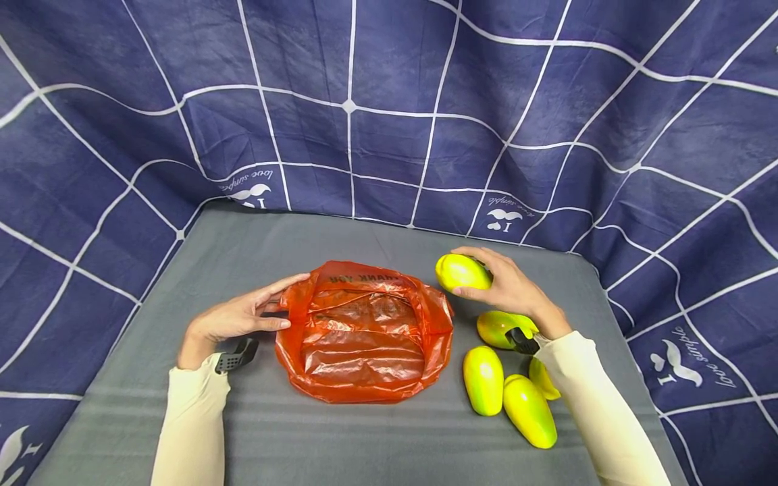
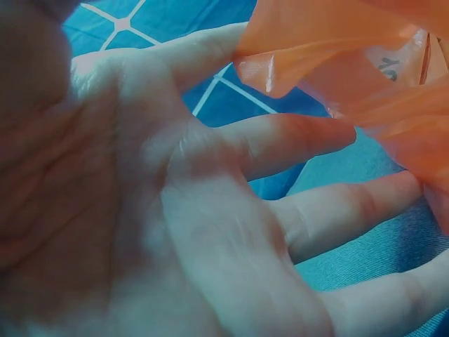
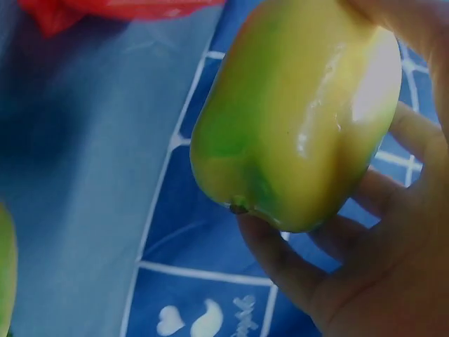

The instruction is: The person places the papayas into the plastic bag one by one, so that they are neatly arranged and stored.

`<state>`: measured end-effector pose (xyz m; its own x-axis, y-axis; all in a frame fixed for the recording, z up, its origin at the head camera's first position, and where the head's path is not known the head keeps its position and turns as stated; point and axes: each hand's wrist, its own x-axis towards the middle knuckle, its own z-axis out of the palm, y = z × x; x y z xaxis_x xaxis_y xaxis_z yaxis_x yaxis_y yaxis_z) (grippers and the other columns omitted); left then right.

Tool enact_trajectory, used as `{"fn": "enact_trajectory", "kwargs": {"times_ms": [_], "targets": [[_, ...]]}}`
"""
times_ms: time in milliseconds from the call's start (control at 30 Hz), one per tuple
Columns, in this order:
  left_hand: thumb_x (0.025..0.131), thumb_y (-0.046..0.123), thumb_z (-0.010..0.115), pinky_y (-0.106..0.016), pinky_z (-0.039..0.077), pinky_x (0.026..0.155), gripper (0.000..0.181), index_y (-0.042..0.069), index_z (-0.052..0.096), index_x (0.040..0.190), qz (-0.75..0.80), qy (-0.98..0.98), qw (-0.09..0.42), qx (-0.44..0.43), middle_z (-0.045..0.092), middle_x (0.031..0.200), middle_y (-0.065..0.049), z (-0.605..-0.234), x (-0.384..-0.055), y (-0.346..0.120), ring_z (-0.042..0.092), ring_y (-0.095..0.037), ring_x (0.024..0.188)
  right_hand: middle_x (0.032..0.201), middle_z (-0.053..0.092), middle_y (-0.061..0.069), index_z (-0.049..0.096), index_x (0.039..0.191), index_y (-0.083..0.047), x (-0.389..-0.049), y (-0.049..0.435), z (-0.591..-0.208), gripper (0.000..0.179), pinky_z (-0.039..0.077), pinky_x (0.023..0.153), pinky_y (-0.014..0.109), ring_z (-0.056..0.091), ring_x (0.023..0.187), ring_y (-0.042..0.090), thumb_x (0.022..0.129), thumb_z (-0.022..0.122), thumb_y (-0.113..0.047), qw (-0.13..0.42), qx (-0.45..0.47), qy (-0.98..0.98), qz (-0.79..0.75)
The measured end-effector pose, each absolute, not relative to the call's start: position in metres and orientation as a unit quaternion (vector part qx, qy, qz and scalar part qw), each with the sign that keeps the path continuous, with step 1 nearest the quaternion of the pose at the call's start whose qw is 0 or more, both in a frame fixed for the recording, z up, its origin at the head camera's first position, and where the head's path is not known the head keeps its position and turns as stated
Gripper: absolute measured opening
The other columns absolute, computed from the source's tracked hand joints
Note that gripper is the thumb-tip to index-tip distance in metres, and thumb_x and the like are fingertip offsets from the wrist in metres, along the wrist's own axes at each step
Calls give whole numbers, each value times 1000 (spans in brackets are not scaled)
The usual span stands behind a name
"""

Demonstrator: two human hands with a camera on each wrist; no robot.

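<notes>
A red plastic bag [image 1: 365, 368] with dark "THANK YOU" print lies with its mouth spread wide. At its left side is my left hand [image 1: 237, 318], fingers extended; in the left wrist view, fingertips [image 2: 344, 133] come right up to the bag's film [image 2: 316, 56]. To the right of the bag, my right hand [image 1: 507, 283] grips a glossy yellow-green mango [image 1: 460, 272]. The right wrist view shows this mango [image 3: 295, 119] between the thumb and curled fingers, its stem end downward in that view.
Several more mangoes lie right of the bag: one mango [image 1: 495, 329] below my right wrist, another [image 1: 483, 381] nearer the bag, another [image 1: 530, 412] in front, and one partly under the sleeve. A grey-covered table [image 1: 340, 445] meets a blue gridded curtain [image 1: 389, 142] behind.
</notes>
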<state>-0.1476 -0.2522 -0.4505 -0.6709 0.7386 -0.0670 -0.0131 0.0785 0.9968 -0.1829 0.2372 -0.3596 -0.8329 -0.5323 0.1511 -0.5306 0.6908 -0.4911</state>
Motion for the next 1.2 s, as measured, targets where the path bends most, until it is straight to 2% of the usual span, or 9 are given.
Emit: {"fn": "enact_trajectory", "kwargs": {"times_ms": [200,333,667,867,1000,1200], "targets": [[96,2,63,-32,54,97,86,16,9,162,620,669,311,267,28,155,-34,-450,-148,-252,47,-42,134,134,61,-4,54,141,-26,-178,221,-353,68,48,94,42,58,113,17,82,83,-42,0,-289,916,-278],[96,3,63,-32,54,97,85,17,10,162,620,672,311,260,27,156,-33,-448,-148,-253,48,-38,134,133,61,-8,54,141,-29,-177,209,-353,67,49,94,39,58,111,13,82,82,-44,6,-291,912,-290],[96,5,65,-29,53,96,83,16,15,162,605,692,301,254,33,154,-29,-445,-148,-252,50,-31,133,135,56,-3,53,143,-28,-170,171,-357,66,47,99,44,53,119,18,85,79,-45,29,-330,898,-289],[95,3,64,-27,52,98,81,12,16,161,598,692,301,268,32,154,-30,-446,-150,-251,50,-28,133,128,57,-5,52,143,-30,-166,150,-364,66,49,96,41,56,112,16,85,79,-45,37,-342,895,-285],[96,1,63,-28,52,98,80,9,16,160,602,684,307,275,31,153,-33,-447,-150,-250,48,-34,134,128,56,-5,53,143,-27,-161,136,-371,65,48,98,42,53,115,16,86,78,-45,48,-348,892,-286],[96,1,63,-28,52,98,81,11,16,161,600,683,313,273,32,154,-30,-448,-149,-250,47,-37,135,131,55,-6,54,143,-28,-152,118,-379,64,48,97,40,51,120,15,86,78,-45,62,-364,884,-285]]}}
